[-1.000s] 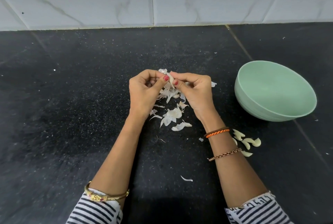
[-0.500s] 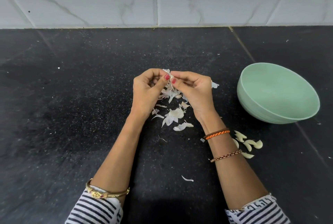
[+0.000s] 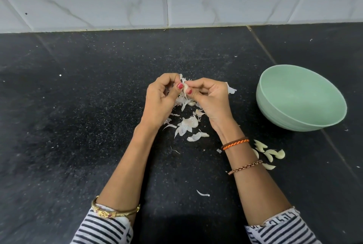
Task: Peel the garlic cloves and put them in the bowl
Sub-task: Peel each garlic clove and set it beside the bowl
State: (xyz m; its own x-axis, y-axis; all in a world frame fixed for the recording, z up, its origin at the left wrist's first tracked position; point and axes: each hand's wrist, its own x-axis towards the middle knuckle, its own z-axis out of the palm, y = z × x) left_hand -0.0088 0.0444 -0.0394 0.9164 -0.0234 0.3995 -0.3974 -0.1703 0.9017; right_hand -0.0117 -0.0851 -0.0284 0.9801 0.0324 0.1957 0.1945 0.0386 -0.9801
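While both thumbs work at the same small clove, we log the step in hand as peeling. Our left hand [image 3: 160,99] pinches the garlic clove [image 3: 185,90] between thumb and curled fingers, and our right hand [image 3: 211,99] grips it from the other side, thumb tip pressed against it; both are clenched on that one clove, held just above the surface [image 3: 78,126]. How much skin is left on it we cannot tell, since the fingers hide most of it.

Directly below the hands lies a scatter of papery skins [image 3: 186,124], some touching one another, with one stray sliver [image 3: 203,193] nearer to us, between the forearms.

Container check: the green bowl [image 3: 275,106] sits to the right, apart from the hands, tilted slightly so its interior faces us. Nothing is visible inside it. A small group of peeled cloves [image 3: 273,154] lies on the surface just beside our right wrist, in front of the bowl, not in it.

Judgement: the task is partway along, since cloves are peeled but none is bowled. Next move calls for stripping the remaining skin with the thumbnails, letting it drop onto the heap, then carrying the clove rightward over the rim. The loose cloves need gathering too.
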